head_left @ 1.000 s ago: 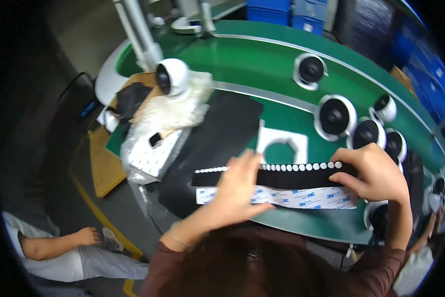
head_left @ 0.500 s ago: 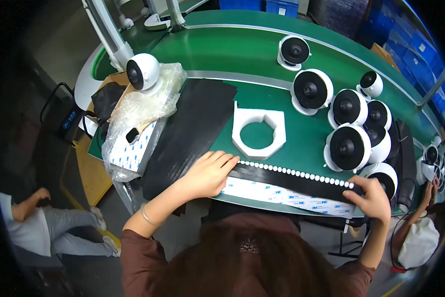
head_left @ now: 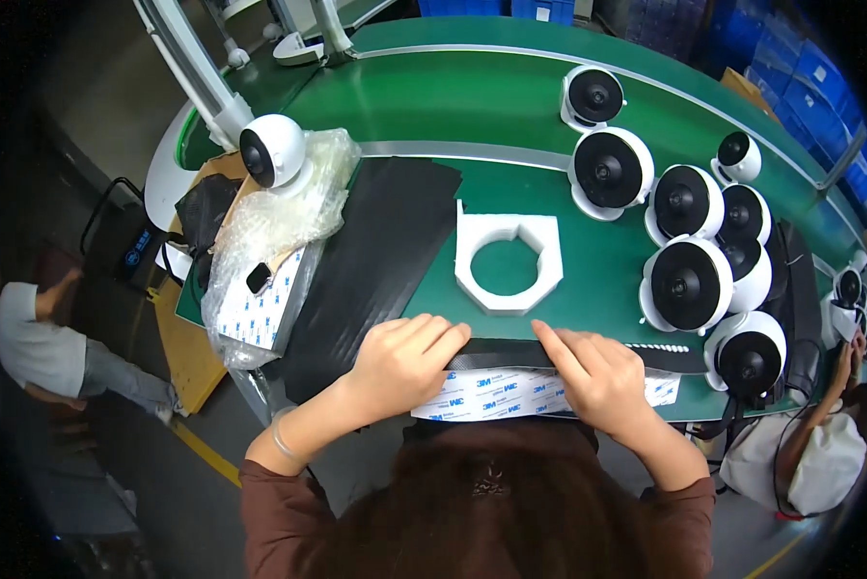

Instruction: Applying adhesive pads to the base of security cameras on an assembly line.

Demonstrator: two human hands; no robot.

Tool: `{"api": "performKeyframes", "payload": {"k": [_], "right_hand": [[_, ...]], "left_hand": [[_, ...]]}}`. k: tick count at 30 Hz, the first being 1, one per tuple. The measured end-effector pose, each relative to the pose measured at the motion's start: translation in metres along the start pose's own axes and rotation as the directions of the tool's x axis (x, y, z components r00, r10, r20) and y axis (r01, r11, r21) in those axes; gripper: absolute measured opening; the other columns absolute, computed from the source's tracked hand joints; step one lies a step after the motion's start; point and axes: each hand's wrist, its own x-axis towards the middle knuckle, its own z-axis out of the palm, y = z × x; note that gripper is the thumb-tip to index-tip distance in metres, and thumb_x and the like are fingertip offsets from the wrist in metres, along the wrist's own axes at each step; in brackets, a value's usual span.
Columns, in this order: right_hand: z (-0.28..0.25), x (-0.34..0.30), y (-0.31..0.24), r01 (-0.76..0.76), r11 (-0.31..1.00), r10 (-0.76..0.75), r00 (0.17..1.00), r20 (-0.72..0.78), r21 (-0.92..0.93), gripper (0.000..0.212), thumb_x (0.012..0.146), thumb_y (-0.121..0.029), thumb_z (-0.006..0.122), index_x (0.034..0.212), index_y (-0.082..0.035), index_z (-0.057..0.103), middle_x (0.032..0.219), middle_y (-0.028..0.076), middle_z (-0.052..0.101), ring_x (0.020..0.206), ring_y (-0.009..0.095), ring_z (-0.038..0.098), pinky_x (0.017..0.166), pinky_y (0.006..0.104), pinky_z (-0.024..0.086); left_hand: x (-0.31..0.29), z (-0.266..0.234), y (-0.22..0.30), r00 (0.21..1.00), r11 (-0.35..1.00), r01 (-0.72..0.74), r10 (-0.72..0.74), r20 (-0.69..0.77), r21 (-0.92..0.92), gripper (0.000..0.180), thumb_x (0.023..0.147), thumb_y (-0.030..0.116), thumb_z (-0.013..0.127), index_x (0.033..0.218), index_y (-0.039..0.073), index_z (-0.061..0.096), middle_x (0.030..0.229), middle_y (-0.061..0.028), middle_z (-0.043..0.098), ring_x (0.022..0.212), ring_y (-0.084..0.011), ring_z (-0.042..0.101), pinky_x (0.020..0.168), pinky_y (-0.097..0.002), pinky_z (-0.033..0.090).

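Both hands grip a long black strip at the near edge of the bench. My left hand is closed on its left end. My right hand pinches it right of the middle, thumb and fingers along its far edge. A row of small white dots shows on the strip's far edge, right of my right hand; the rest of that edge is covered or turned away. Underneath lies a white adhesive-backed sheet with blue print, poking out on the near side.
A white foam block with an octagonal hole lies just beyond. Several white round cameras with black faces stand at right. Black sheets lie at left, beside bubble wrap and another camera. Other people are at both sides.
My right hand has slid left from the strip's right end toward the middle. The strip seems tilted, with fewer white dots showing. My left hand stays near the left end, slightly nearer me.
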Motion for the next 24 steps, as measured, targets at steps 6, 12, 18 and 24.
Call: {"api": "performKeyframes", "payload": {"k": [6, 12, 18, 24], "right_hand": [[-0.003, 0.002, -0.001, 0.079, 0.994, -0.083, 0.996, -0.044, -0.076, 0.047, 0.063, 0.000, 0.055, 0.110, -0.004, 0.058, 0.088, 0.009, 0.062, 0.070, 0.018, 0.060, 0.060, 0.0274, 0.048], [-0.011, 0.021, -0.003, -0.158, 0.921, 0.106, 0.981, 0.161, 0.357, 0.038, 0.070, -0.018, 0.068, 0.104, -0.003, 0.059, 0.093, 0.009, 0.062, 0.079, 0.023, 0.060, 0.066, 0.0307, 0.048], [0.004, 0.034, 0.004, -0.195, 0.850, 0.170, 0.981, 0.095, 0.489, 0.008, 0.072, -0.009, 0.066, 0.079, -0.006, 0.064, 0.063, 0.006, 0.057, 0.056, 0.024, 0.057, 0.051, 0.0307, 0.044], [-0.008, 0.050, 0.003, -0.378, 0.633, 0.219, 0.924, 0.312, 0.675, 0.020, 0.066, -0.010, 0.074, 0.083, -0.004, 0.065, 0.077, 0.010, 0.063, 0.070, 0.024, 0.062, 0.062, 0.0288, 0.049]], "left_hand": [[0.012, -0.015, -0.004, 0.915, 0.738, 0.383, -0.220, 0.339, -0.556, 0.025, 0.072, 0.011, 0.068, 0.093, 0.000, 0.059, 0.081, -0.0111, 0.061, 0.071, -0.0236, 0.062, 0.063, -0.0285, 0.047], [0.006, -0.001, -0.004, 0.890, 0.675, 0.454, -0.369, 0.267, -0.581, 0.015, 0.073, 0.012, 0.065, 0.086, 0.005, 0.062, 0.072, -0.0113, 0.063, 0.058, -0.0249, 0.061, 0.052, -0.0300, 0.046], [0.010, -0.009, -0.008, 0.904, 0.726, 0.428, -0.338, 0.263, -0.538, 0.015, 0.073, 0.013, 0.066, 0.086, 0.005, 0.064, 0.077, -0.0110, 0.065, 0.064, -0.0252, 0.063, 0.055, -0.0281, 0.048], [0.011, -0.018, -0.017, 0.847, 0.489, 0.523, -0.391, 0.361, -0.698, 0.017, 0.073, 0.005, 0.063, 0.090, 0.004, 0.066, 0.083, -0.0114, 0.066, 0.074, -0.0240, 0.065, 0.066, -0.0286, 0.050]]}}
